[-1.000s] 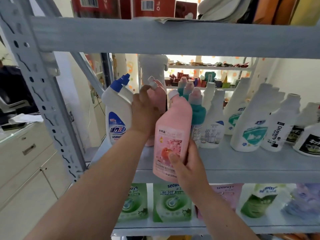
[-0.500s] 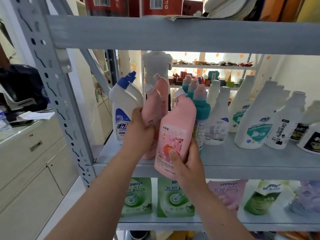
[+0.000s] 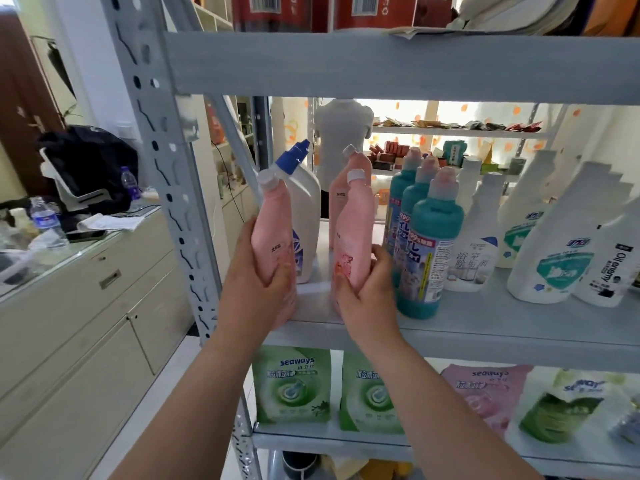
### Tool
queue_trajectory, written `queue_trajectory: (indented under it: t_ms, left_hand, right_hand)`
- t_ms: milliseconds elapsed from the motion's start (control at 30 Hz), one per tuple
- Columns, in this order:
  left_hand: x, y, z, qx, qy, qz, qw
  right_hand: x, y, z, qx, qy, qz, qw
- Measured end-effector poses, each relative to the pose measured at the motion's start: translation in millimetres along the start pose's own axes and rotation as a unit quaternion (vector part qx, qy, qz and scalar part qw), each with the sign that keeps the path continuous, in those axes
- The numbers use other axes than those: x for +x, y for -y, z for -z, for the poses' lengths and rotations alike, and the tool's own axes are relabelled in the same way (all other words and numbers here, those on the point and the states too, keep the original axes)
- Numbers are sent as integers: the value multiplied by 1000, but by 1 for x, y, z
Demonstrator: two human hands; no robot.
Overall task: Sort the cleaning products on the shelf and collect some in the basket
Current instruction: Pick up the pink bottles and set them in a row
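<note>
Leftmost, at mid-height, a cluttered table point(image 3: 69, 251) with water bottles and a dark bag, details too blurred to read. Right of the grey upright, left hand point(image 3: 258, 289) wrapped round the lower body of the left pink bottle point(image 3: 270, 230); base hidden behind the palm, long axis near upright, white cap toward the top of the frame. Directly behind, partly covered, a white bottle with blue cap point(image 3: 306, 202), nozzle angled up and right. At centre, farther back, the rear pink bottle point(image 3: 341, 192), lower half hidden. In front of it, the right pink bottle point(image 3: 355, 237), gripped low by the right hand point(image 3: 370, 292), thumb on the label, fingers curled round the far side; bottom covered, neck pointing up. Low end near the shelf point(image 3: 485, 327) front edge, resting or lifted: cannot tell. Just right, teal bottles point(image 3: 433, 244) upright, one behind another. Further right, white spray bottles point(image 3: 554, 244), the last cut off by the frame edge. Below, green and pink pouches point(image 3: 292, 389), partly hidden by forearms.
</note>
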State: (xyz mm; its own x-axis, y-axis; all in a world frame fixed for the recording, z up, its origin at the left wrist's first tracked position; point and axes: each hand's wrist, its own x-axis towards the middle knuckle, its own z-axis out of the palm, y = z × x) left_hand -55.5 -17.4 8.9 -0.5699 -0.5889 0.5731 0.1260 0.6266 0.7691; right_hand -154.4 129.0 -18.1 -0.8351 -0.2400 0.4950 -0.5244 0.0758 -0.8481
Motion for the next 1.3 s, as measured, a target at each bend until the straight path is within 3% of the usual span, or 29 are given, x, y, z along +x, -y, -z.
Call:
queue_trajectory:
  t_ms: [200,333,433,800,867,967,1067,1167,1233,1300]
  left_hand:
    - [-16,36,-8,-23,31,91,995]
    - [-17,41,-7,-26,36,93,995]
    - [-16,40,-7,-34,38,96,994]
    - [-15,43,-5,-23,51,99,994]
    - [-17,44,-4,-5,56,100,993]
    - [-21,45,-1,11,59,100,993]
    - [-27,41,4,-20,74,106,991]
    - [-38,33,18,-102,113,117,981]
    - [-55,29,30,-164,149,119,968]
    - [-80,26,43,-228,182,131,947]
  right_hand:
    - [35,-6,-33,-52,26,-49,997]
    - [55,-5,-48,-41,50,-99,993]
    - [57,-9,-50,-46,124,-130,983]
    - [52,-9,-39,-140,182,-114,966]
    - [42,-8,-31,-226,206,-104,947]
    - [12,-10,-15,-412,209,-6,887]
    - [-18,-12,-4,-466,211,79,855]
    - [-39,-12,7,-418,255,102,866]
    - [-55,-8,19,-289,268,84,915]
    - [-75,2,29,-127,259,14,957]
